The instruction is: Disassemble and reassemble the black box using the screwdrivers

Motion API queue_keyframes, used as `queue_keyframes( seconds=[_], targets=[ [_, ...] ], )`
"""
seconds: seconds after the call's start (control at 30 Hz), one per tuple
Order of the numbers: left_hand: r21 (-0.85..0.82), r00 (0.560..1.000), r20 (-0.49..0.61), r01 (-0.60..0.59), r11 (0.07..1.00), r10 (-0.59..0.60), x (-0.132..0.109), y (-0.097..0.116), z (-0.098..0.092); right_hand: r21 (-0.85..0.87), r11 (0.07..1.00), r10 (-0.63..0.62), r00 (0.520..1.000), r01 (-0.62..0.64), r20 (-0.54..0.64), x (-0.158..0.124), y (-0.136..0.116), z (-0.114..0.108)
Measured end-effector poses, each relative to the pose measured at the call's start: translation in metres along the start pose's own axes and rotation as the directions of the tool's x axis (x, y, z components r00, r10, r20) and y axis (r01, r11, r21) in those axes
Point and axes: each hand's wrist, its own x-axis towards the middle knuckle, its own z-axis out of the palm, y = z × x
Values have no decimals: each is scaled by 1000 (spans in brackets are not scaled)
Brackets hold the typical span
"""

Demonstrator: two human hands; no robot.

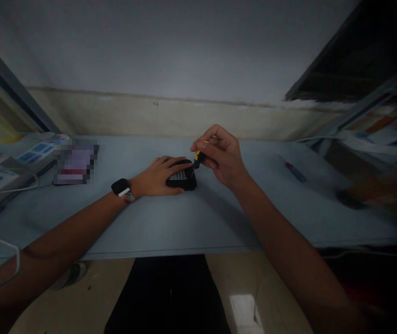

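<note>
A small black device (182, 178) lies on the pale blue table (170, 218) near its middle. My left hand (156, 177), with a dark watch on the wrist, rests on the device's left side with fingers curled over its top, holding it down. My right hand (219, 155) pinches a small yellow-and-black screwdriver (198, 158) held upright, its tip touching the device's top right part. What lies under the tip is too dark to make out.
A blurred dark rectangular object (75, 163) sits at the left, next to boxes and cables (14, 169). A blue and red pen (295, 171) lies at the right, with cluttered shelves (375, 139) beyond. A wall runs behind the table.
</note>
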Motion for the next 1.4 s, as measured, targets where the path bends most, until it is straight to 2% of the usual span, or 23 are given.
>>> queue_keyframes(
  seconds=[0.17, 0.43, 0.57, 0.77, 1.1, 1.2, 1.4],
  targets=[
    [7, 1000, 11, 1, 1000, -1, 0, 0, -1, 46, 999, -14, 998, 11, 61, 1, 5, -5],
    [18, 1000, 4, 2, 1000, -2, 0, -1, 1, -1, 999, -35, 998, 35, 44, 0, 4, -2],
    [13, 1000, -3, -2, 1000, 2, -1, -1, 2, 6, 1000, 11, 999, -11, 33, 0, 2, -1],
    [23, 1000, 18, 5, 1000, -6, 0, 0, 0, 60, 998, 25, 995, -31, 100, 2, 5, -8],
    [8, 1000, 11, 10, 1000, -10, 0, 1, 0, 4, 1000, -11, 996, 11, 84, -1, 3, -2],
    [8, 1000, 4, 0, 1000, 0, 0, 0, 0, 11, 1000, 10, 996, -11, 88, -1, 3, -3],
    [18, 1000, -1, -10, 1000, 10, -1, -1, 1, 114, 992, 29, 983, -50, 179, 1, 2, -6]
  ],
)
